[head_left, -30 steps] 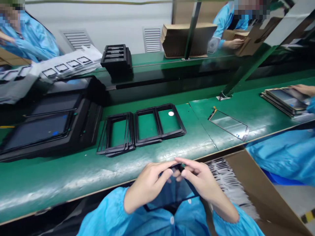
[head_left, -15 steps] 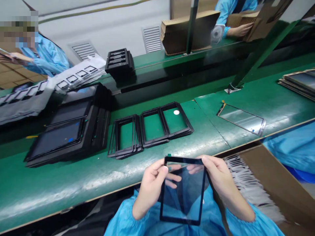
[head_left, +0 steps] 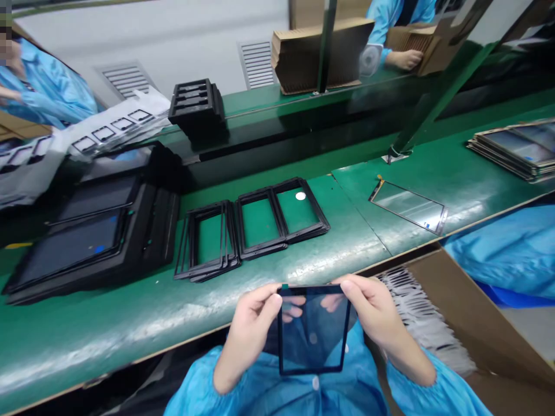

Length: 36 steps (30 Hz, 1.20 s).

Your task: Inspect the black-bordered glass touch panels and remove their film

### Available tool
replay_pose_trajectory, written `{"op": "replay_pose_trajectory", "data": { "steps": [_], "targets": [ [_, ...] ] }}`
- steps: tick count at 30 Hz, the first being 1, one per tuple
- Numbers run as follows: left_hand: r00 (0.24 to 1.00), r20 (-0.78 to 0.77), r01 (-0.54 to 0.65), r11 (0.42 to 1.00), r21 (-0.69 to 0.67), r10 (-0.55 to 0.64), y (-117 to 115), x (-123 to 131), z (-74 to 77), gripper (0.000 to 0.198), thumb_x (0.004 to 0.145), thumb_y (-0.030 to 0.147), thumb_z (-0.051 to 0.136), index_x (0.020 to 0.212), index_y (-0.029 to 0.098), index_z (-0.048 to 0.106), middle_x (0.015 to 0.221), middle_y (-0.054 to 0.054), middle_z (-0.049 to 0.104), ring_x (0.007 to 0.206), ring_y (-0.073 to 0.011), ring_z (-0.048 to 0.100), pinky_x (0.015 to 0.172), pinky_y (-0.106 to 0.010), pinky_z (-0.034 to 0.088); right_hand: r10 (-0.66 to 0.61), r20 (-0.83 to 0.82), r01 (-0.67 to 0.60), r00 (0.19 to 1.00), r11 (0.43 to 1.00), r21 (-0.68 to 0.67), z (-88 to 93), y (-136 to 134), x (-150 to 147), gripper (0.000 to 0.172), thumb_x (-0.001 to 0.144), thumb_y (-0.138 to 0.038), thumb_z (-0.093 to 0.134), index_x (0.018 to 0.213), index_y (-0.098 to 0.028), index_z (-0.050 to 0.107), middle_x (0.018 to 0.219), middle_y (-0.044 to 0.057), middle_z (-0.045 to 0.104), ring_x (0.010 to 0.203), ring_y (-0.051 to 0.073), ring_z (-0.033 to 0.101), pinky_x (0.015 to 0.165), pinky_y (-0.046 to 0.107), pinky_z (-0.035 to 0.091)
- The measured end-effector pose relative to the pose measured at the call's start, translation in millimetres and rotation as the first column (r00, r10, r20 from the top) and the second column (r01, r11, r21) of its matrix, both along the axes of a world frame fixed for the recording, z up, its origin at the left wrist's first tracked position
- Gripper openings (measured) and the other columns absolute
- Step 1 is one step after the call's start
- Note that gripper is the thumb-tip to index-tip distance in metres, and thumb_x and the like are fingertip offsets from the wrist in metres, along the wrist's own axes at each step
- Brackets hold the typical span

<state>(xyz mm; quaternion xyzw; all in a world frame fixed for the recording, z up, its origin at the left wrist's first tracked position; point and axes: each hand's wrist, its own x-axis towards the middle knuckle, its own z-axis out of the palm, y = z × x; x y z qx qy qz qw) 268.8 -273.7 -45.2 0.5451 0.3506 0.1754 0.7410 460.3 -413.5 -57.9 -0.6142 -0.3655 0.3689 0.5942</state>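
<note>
A black-bordered clear touch panel (head_left: 315,338) hangs upright in front of my blue smock, past the bench's near edge. My left hand (head_left: 254,323) pinches its upper left corner, beside a small green tab, and some fingers show through the glass. At the upper right corner my right hand (head_left: 375,312) grips it, thumb on the near face. On the bench beyond lie stacks of black rectangular frames (head_left: 260,249). Another glass panel (head_left: 407,205) with an orange flex tail rests flat farther right.
Black trays with screens (head_left: 156,214) are piled at left, near white sheets (head_left: 108,130). Stacked panels (head_left: 503,153) lie far right. A cardboard box (head_left: 468,306) with white pieces stands below the bench. A green post (head_left: 433,110) rises behind. Co-workers in blue are across and alongside.
The panel has tilted, so its lower edge appears higher and its face looks shorter. Both hands keep their hold. The whole view has shifted slightly, with bench items appearing farther left.
</note>
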Motion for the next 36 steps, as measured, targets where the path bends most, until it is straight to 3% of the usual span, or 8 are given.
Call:
{"op": "replay_pose_trajectory", "data": {
  "steps": [11,15,18,22,24,28,31,36],
  "targets": [
    [0.972,-0.184,0.196,0.936,0.293,-0.146,18.1,-1.9,2.9,0.025,0.094,0.032,0.068,0.082,0.017,0.085,0.080,-0.007,0.085,0.072,-0.0220,0.080,0.067,-0.025,0.063,0.067,0.044,-0.063,0.997,0.994,-0.088,3.0,0.7,3.4,0.041,0.109,-0.043,0.051,0.088,-0.020,0.078,0.077,0.004,0.084,0.068,0.020,0.079,0.067,0.027,0.061],
    [0.923,-0.290,0.348,0.866,0.360,-0.251,11.3,0.7,2.4,0.036,0.091,0.026,0.074,0.126,0.026,0.081,0.112,-0.006,0.085,0.099,-0.0265,0.081,0.089,-0.032,0.063,0.178,0.045,-0.166,0.983,0.966,-0.198,3.5,15.3,-4.3,0.039,0.104,-0.035,0.056,0.074,-0.021,0.078,0.069,0.002,0.081,0.061,0.019,0.076,0.063,0.027,0.058],
    [0.899,-0.225,0.426,0.873,0.238,-0.377,4.3,3.6,-1.8,0.055,0.094,0.025,0.070,0.149,0.029,0.065,0.116,-0.006,0.084,0.087,-0.0234,0.082,0.082,-0.032,0.064,0.128,0.142,-0.105,0.982,0.981,-0.162,2.1,24.8,-12.6,0.021,0.095,-0.029,0.069,0.079,-0.022,0.080,0.069,0.001,0.079,0.058,0.019,0.072,0.057,0.028,0.056],
    [0.975,-0.144,0.187,0.977,0.101,-0.172,4.7,-4.0,-10.2,0.046,0.099,0.034,0.066,0.143,0.020,0.065,0.111,-0.013,0.084,0.076,-0.0214,0.082,0.061,-0.025,0.060,-0.353,0.441,0.311,0.825,0.936,0.166,-1.5,16.9,0.8,0.017,0.098,-0.026,0.066,0.100,-0.026,0.083,0.106,0.008,0.082,0.099,0.027,0.076,0.089,0.040,0.060],
    [0.994,-0.098,0.052,0.996,0.071,-0.045,8.2,-11.8,-12.7,0.047,0.098,0.039,0.069,0.140,0.018,0.063,0.110,-0.016,0.084,0.075,-0.0215,0.082,0.057,-0.023,0.059,-0.447,0.449,0.409,0.773,0.894,0.185,-8.6,5.4,16.9,0.021,0.101,-0.030,0.063,0.104,-0.027,0.083,0.113,0.009,0.081,0.110,0.030,0.073,0.102,0.046,0.055],
    [0.994,-0.010,-0.107,0.994,0.033,0.107,12.7,-22.0,-13.8,0.053,0.094,0.042,0.076,0.137,0.015,0.060,0.103,-0.017,0.084,0.065,-0.0218,0.080,0.050,-0.022,0.057,-0.323,0.108,0.327,0.940,0.945,-0.021,-31.9,-15.5,37.3,0.039,0.104,-0.054,0.056,0.114,-0.027,0.082,0.108,0.011,0.083,0.093,0.031,0.079,0.084,0.044,0.063],
    [0.986,0.010,-0.165,0.986,0.031,0.165,12.2,-21.9,-13.7,0.054,0.093,0.043,0.077,0.136,0.014,0.058,0.101,-0.017,0.084,0.064,-0.0225,0.080,0.049,-0.023,0.058,-0.208,-0.183,0.201,0.961,0.978,-0.057,-39.0,-23.3,31.2,0.052,0.103,-0.065,0.052,0.129,-0.026,0.075,0.093,0.011,0.085,0.074,0.030,0.080,0.070,0.041,0.064],
    [0.985,-0.003,-0.172,0.981,0.086,0.173,9.4,-19.8,-14.3,0.050,0.096,0.042,0.074,0.136,0.016,0.058,0.110,-0.017,0.083,0.061,-0.0216,0.078,0.048,-0.025,0.057,-0.262,-0.180,0.243,0.948,0.962,-0.123,-25.2,-20.6,16.3,0.034,0.094,-0.046,0.077,0.119,-0.024,0.069,0.078,0.006,0.084,0.058,0.024,0.078,0.066,0.035,0.064]
  ]
}}
